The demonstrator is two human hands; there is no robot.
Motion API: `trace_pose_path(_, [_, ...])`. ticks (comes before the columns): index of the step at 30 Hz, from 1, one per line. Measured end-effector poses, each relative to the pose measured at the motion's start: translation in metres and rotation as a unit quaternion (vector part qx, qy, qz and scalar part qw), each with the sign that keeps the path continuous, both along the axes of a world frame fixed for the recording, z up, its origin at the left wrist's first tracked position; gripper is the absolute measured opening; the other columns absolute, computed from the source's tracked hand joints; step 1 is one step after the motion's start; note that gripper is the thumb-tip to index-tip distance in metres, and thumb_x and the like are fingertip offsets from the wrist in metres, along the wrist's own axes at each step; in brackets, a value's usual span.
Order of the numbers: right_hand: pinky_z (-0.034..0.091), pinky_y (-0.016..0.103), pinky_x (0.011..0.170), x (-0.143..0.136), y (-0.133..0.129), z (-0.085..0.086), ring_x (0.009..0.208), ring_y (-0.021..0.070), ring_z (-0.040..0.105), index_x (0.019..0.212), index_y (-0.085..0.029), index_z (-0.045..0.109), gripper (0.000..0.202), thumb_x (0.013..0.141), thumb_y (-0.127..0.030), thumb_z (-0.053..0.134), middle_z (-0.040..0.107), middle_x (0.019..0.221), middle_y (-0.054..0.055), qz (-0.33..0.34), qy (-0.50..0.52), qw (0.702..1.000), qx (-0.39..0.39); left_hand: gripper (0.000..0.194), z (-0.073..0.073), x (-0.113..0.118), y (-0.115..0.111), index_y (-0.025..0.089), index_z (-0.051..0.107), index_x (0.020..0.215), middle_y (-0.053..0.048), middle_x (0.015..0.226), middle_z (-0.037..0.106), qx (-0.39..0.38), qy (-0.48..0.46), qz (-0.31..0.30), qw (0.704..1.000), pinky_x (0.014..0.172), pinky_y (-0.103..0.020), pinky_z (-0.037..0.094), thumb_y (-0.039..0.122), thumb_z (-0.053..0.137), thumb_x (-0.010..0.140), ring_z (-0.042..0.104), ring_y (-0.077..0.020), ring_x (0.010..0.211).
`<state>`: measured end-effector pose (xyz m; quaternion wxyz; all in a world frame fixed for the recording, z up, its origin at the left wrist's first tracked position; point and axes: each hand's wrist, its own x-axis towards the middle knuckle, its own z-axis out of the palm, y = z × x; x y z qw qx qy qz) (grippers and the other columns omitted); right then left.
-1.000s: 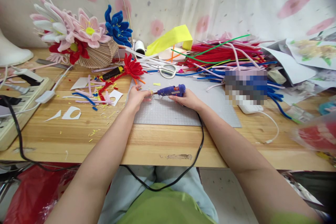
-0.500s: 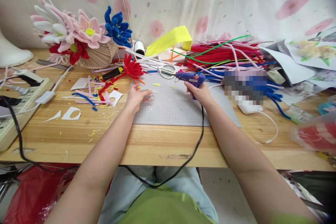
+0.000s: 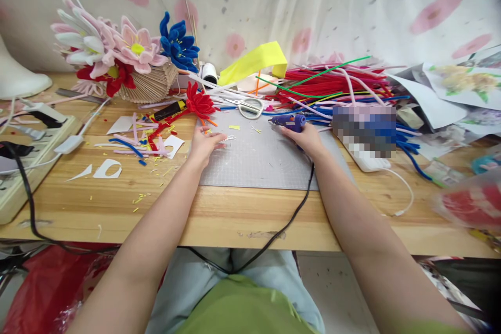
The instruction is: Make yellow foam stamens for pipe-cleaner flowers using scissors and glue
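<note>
My right hand (image 3: 299, 135) is closed on a blue glue gun (image 3: 293, 122), whose nozzle points left over the grey cutting mat (image 3: 258, 167). The gun's black cord hangs down from it across the table edge. At the mat's left side, my left hand (image 3: 204, 145) has its thumb and fingers closed around small white strands (image 3: 230, 138). Just beyond that hand is a red fuzzy flower (image 3: 199, 102). White-handled scissors (image 3: 250, 108) lie at the back of the mat. A small yellow piece (image 3: 234, 127) and more thin pale strands (image 3: 255, 129) rest between the hands.
Fuzzy flowers (image 3: 136, 49) stand at the back left, near a power strip (image 3: 37, 167). Coloured stems (image 3: 332, 83) are piled at the back right beside papers (image 3: 434, 99). Paper scraps (image 3: 107, 168) and clippings lie left of the mat. A yellow sheet (image 3: 254, 62) stands behind.
The glue gun in my right hand has moved slightly right and down, away from the scissors, and its cord has shifted. My left hand has hardly moved.
</note>
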<state>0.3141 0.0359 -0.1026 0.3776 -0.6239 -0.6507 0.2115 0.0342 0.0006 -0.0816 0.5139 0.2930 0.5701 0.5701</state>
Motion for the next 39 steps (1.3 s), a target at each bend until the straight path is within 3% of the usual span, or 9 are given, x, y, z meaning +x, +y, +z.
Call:
trace_pose_path(4, [0.047, 0.048, 0.082, -0.004, -0.010, 0.023, 0.098, 0.0287, 0.059, 0.117, -0.020, 0.051, 0.066, 0.063, -0.054, 0.070, 0.062, 0.107, 0.012, -0.071, 0.000, 0.993, 0.093, 0.047, -0.001, 0.000, 0.001, 0.019, 0.037, 0.086, 0.006, 0.065, 0.055, 0.008, -0.038, 0.008, 0.999, 0.066, -0.027, 0.053, 0.000, 0.068, 0.056, 0.062, -0.0109, 0.064])
trace_pose_path(7, [0.045, 0.045, 0.087, -0.015, -0.024, 0.048, 0.108, 0.0282, 0.055, 0.121, -0.023, 0.046, 0.060, 0.071, -0.050, 0.064, 0.057, 0.116, 0.014, -0.089, -0.005, 0.976, 0.200, 0.043, -0.001, 0.000, 0.002, 0.018, 0.038, 0.083, 0.006, 0.064, 0.055, 0.013, -0.057, 0.005, 0.998, 0.068, -0.024, 0.051, 0.000, 0.066, 0.057, 0.060, -0.0088, 0.063])
trace_pose_path(9, [0.046, 0.042, 0.084, -0.030, -0.032, 0.058, 0.105, 0.0258, 0.056, 0.118, -0.024, 0.047, 0.052, 0.074, -0.048, 0.062, 0.059, 0.110, 0.012, -0.062, 0.006, 0.976, 0.210, 0.041, -0.001, -0.001, 0.002, 0.018, 0.040, 0.084, 0.006, 0.064, 0.056, 0.016, -0.055, 0.002, 0.998, 0.067, -0.022, 0.049, 0.000, 0.065, 0.057, 0.059, -0.0076, 0.062])
trace_pose_path(14, [0.046, 0.031, 0.071, -0.092, -0.031, 0.045, 0.074, 0.0152, 0.059, 0.104, -0.023, 0.046, 0.041, 0.071, -0.037, 0.066, 0.065, 0.082, 0.001, 0.167, 0.092, 0.982, 0.019, 0.041, -0.001, -0.002, 0.001, 0.019, 0.043, 0.086, 0.007, 0.064, 0.055, 0.025, -0.042, -0.022, 0.999, 0.070, -0.024, 0.048, 0.002, 0.065, 0.056, 0.059, -0.0081, 0.062])
trace_pose_path(17, [0.044, 0.029, 0.068, -0.126, -0.023, 0.029, 0.070, 0.0136, 0.058, 0.101, -0.022, 0.044, 0.048, 0.064, -0.031, 0.072, 0.065, 0.081, -0.001, 0.232, 0.109, 0.965, -0.054, 0.041, 0.000, -0.002, -0.001, 0.018, 0.045, 0.087, 0.006, 0.063, 0.055, 0.028, -0.033, -0.035, 0.998, 0.069, -0.024, 0.047, 0.003, 0.065, 0.055, 0.059, -0.0086, 0.061])
trace_pose_path(24, [0.043, 0.029, 0.068, -0.155, -0.017, 0.022, 0.067, 0.0135, 0.059, 0.094, -0.024, 0.044, 0.039, 0.064, -0.017, 0.069, 0.062, 0.068, -0.005, 0.207, 0.104, 0.971, -0.062, 0.038, 0.000, -0.002, -0.002, 0.016, 0.048, 0.090, 0.007, 0.057, 0.054, 0.027, -0.017, -0.058, 0.998, 0.062, -0.022, 0.047, 0.003, 0.066, 0.059, 0.057, -0.0084, 0.056])
trace_pose_path(31, [0.043, 0.024, 0.059, -0.135, -0.012, 0.018, 0.058, 0.0107, 0.057, 0.087, -0.023, 0.046, 0.037, 0.060, -0.018, 0.072, 0.062, 0.063, -0.006, 0.193, 0.219, 0.947, -0.134, 0.031, 0.001, 0.003, -0.001, 0.016, 0.049, 0.095, 0.003, 0.064, 0.055, 0.013, 0.024, -0.035, 0.999, 0.059, -0.025, 0.050, 0.023, 0.068, 0.071, 0.061, -0.0126, 0.066])
trace_pose_path(35, [0.040, 0.023, 0.055, -0.119, -0.017, 0.020, 0.057, 0.0101, 0.057, 0.091, -0.022, 0.049, 0.042, 0.057, -0.024, 0.074, 0.065, 0.066, -0.005, 0.201, 0.267, 0.925, -0.180, 0.028, -0.005, 0.000, 0.003, 0.018, 0.052, 0.096, 0.005, 0.061, 0.052, 0.045, 0.082, 0.009, 0.996, 0.054, -0.021, 0.047, 0.019, 0.066, 0.071, 0.059, -0.0120, 0.064])
trace_pose_path(39, [0.038, 0.022, 0.053, -0.115, -0.023, 0.019, 0.057, 0.0093, 0.057, 0.093, -0.022, 0.048, 0.043, 0.058, -0.028, 0.072, 0.068, 0.068, -0.004, 0.220, 0.294, 0.907, -0.206, 0.039, -0.010, -0.003, 0.003, 0.019, 0.059, 0.104, 0.001, 0.070, 0.061, 0.091, 0.122, -0.013, 0.988, 0.053, -0.019, 0.045, 0.015, 0.069, 0.066, 0.057, -0.0109, 0.064])
